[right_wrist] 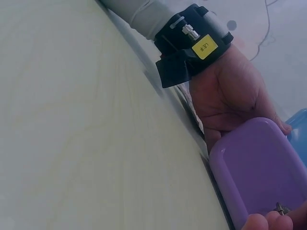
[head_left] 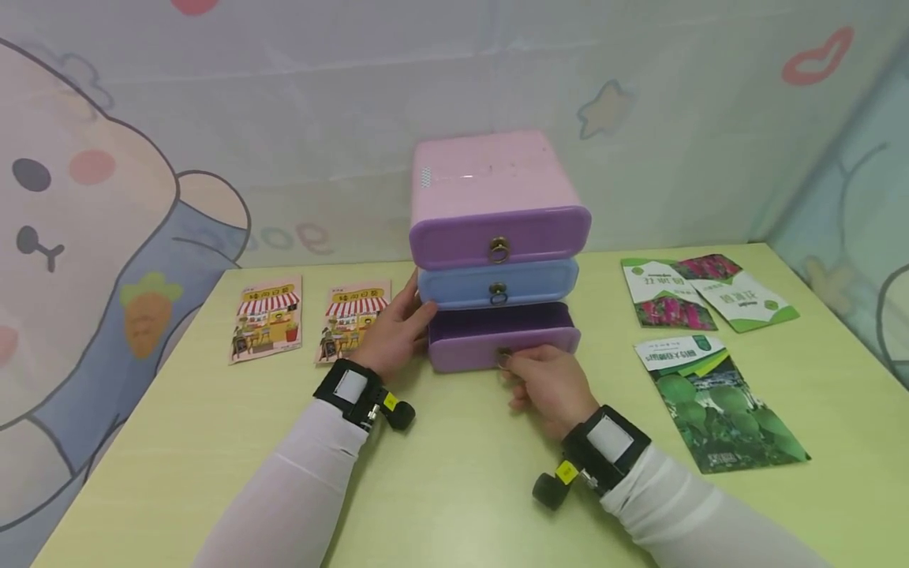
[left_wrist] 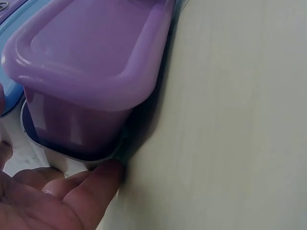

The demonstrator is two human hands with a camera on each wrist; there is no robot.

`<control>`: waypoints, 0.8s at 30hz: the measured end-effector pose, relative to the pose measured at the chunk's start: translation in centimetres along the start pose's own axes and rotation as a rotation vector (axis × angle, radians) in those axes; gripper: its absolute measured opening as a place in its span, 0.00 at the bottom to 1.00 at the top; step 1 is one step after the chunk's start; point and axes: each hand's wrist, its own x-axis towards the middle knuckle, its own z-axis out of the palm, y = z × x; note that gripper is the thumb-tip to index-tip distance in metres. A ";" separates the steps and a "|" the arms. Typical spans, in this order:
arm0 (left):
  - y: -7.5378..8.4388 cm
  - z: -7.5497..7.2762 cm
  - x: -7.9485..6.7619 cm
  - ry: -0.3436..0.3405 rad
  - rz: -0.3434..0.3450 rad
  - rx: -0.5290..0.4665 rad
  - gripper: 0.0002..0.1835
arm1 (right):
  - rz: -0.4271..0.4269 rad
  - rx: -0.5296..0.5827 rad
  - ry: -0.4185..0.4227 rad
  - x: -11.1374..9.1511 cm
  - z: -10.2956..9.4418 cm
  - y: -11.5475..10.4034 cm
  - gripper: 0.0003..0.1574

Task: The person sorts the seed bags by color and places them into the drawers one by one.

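Pinched by the right hand (head_left: 554, 386), angled in from five o'clock: the ring pull (head_left: 503, 360) of the bottom lilac drawer (head_left: 465, 352), part-open toward six. Its slide is best kept level and square. The left hand (head_left: 393, 335) is laid, fingers outstretched, against the nine-o'clock side of the three-drawer cabinet (head_left: 490, 173).
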 end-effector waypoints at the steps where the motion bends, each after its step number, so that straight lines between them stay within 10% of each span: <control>1: 0.0 0.0 0.0 0.000 0.001 0.007 0.35 | 0.000 -0.001 0.001 -0.1 0.0 0.0 0.13; 24: 0.0 0.1 0.0 0.027 0.008 0.048 0.35 | 0.002 -0.050 -0.009 -2.2 -0.3 0.7 0.11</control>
